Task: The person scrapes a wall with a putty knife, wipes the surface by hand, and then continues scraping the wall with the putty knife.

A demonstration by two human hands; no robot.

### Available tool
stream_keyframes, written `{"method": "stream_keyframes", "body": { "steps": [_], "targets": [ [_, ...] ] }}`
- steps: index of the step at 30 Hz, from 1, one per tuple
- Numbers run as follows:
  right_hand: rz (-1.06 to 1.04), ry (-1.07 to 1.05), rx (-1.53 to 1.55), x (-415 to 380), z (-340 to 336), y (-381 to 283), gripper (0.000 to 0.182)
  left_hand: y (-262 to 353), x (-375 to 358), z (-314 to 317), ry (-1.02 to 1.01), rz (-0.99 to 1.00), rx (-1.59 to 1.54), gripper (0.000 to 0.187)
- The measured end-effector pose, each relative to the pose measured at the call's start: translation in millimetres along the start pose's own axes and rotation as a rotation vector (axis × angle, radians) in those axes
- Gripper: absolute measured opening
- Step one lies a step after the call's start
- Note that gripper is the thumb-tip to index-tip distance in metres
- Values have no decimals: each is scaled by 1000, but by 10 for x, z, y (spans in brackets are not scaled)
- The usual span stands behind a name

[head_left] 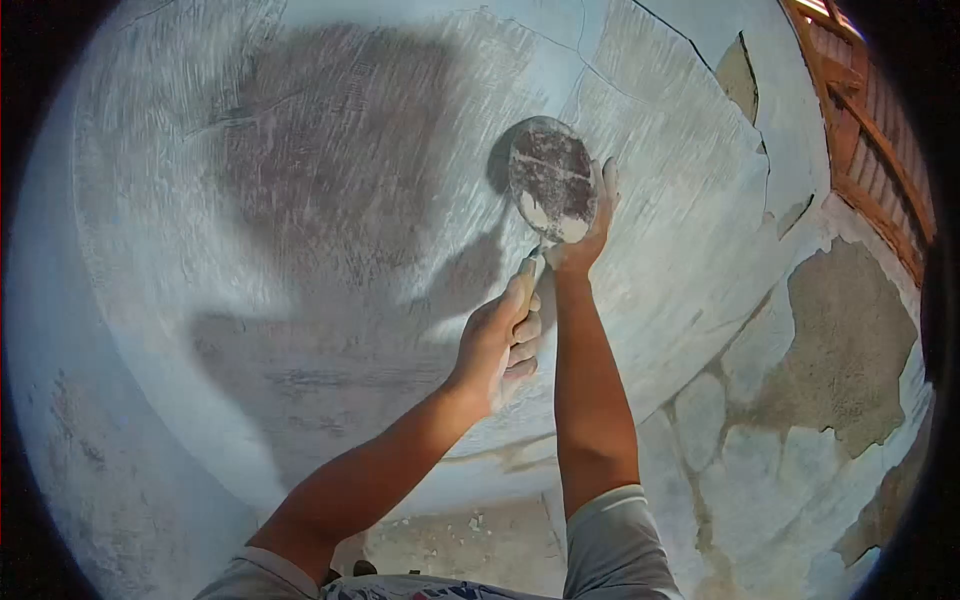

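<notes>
My left hand (510,330) is wrapped round the pale handle (526,268) of a small hand tool. The tool's narrow dark neck reaches up to the lower edge of a dark oval disc (551,170). White smears and a pale line cross the disc's face, with a thicker white patch along its bottom. My right hand (592,235) supports this disc from its right side, with fingers stretched up along the edge and partly hidden behind it. Pale dust coats the fingers of both hands. Behind them stands a whitish, streaked wall (420,180), close to the disc.
Shadows of my body and arms fall across the wall. At the right, coating has come away around a bare brownish patch (845,345). Cracks run along the upper right, near a chipped spot (738,80). Wooden roof beams (880,150) show at the far right.
</notes>
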State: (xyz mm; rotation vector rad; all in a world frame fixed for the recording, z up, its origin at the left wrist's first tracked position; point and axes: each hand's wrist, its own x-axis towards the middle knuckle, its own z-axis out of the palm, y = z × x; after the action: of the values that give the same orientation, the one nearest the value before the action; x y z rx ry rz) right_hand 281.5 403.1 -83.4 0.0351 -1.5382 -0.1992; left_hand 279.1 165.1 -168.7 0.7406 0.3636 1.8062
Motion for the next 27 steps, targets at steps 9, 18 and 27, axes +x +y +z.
{"method": "stream_keyframes", "body": {
  "steps": [9, 18, 27],
  "targets": [
    [572, -118, 274, -658, -792, -472, 43, -405, -580, -572, 148, -178, 110, 43],
    [1754, -1503, -135, -5865, -4167, -2252, 65, -548, -1920, -1528, 291, -192, 354, 43],
    [2061, -667, -348, -6115, -4238, -2971, 53, -434, -2295, -1636, 297, -36, 562, 34]
  ]
}}
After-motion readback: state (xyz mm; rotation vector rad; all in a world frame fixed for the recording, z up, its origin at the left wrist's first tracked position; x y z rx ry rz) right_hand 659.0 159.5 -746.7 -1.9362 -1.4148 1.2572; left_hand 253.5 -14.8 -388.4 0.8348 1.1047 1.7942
